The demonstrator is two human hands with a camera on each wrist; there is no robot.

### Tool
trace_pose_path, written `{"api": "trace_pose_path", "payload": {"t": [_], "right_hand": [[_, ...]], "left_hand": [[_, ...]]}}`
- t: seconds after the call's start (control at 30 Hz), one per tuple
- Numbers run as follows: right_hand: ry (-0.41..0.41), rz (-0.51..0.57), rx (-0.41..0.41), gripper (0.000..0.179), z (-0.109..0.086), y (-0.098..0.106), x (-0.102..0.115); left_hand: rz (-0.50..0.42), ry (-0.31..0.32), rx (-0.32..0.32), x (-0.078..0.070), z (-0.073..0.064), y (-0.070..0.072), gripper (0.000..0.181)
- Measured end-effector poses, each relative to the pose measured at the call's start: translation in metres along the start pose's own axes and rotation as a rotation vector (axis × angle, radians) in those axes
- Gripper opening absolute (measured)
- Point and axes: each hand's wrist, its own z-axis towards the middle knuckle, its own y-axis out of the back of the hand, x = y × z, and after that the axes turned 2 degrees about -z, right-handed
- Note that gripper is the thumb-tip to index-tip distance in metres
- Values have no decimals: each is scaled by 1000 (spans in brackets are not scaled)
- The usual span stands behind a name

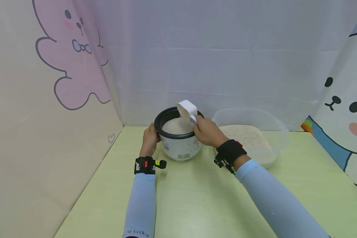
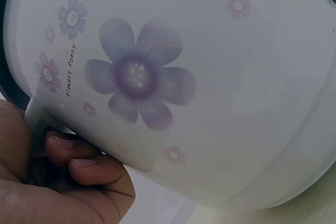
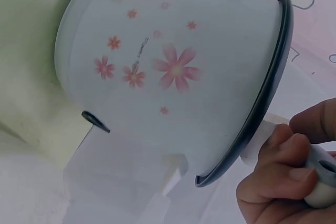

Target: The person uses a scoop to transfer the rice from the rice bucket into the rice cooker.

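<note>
A white rice cooker (image 1: 181, 149) with a flower print and a black rim stands open on the table, with white rice (image 1: 175, 127) inside. My left hand (image 1: 150, 137) is at its left side. In the left wrist view the fingers (image 2: 100, 174) curl round the side handle (image 2: 39, 124) just below the rim. My right hand (image 1: 208, 131) grips the grey handle (image 1: 193, 119) of a white scoop (image 1: 188, 108) over the cooker's right rim. The scoop tilts with its mouth toward the rice. In the right wrist view, thumb and fingers (image 3: 286, 156) wrap that handle.
A clear plastic bin (image 1: 281, 138) holding a heap of pale rice (image 1: 247, 135) stands right of the cooker, partly behind my right forearm. The light green table (image 1: 184, 198) meets a white curtain (image 1: 226, 72) at the back. Printed cloth (image 1: 26, 132) borders the left side.
</note>
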Motion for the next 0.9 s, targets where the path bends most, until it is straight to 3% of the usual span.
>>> {"api": "trace_pose_path", "payload": {"t": [0.33,0.9], "right_hand": [[17,-81,-41,25,-3,1,-7],[32,-170,-49,36,-10,-4,-15]], "left_hand": [[12,2,-6,2,1,2,47],[15,3,-6,2,1,-1,49]]}}
